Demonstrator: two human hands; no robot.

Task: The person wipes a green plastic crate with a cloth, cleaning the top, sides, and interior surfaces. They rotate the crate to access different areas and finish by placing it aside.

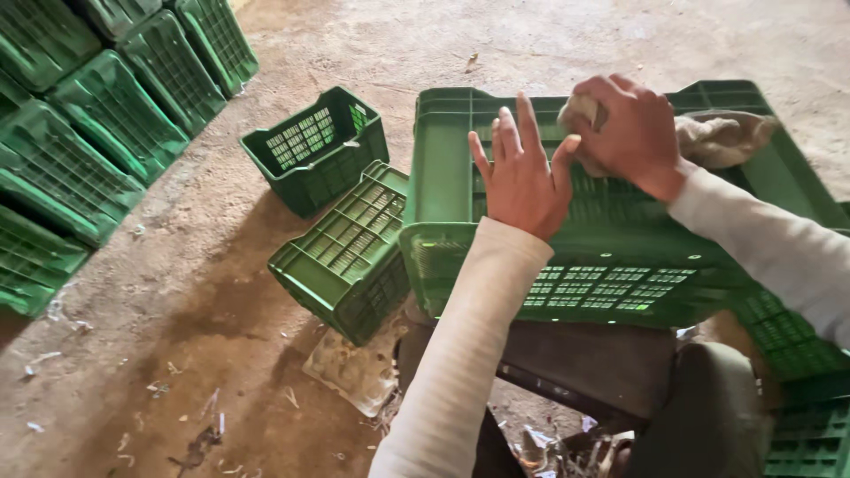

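A large green plastic crate (443, 159) lies tilted in front of me, resting over my lap. My left hand (522, 173) is spread flat against its inner wall, fingers apart, holding nothing. My right hand (624, 128) is closed on a dirty beige cloth (722, 137), pressing it against the crate's upper wall; the cloth trails off to the right over the rim. Both arms wear pale long sleeves.
Two smaller green crates sit on the dirt floor to the left: one upright (314, 146), one tipped over (350, 252). A stack of green crates (88, 124) fills the far left. More crates (797, 389) stand at the right. Scraps litter the floor.
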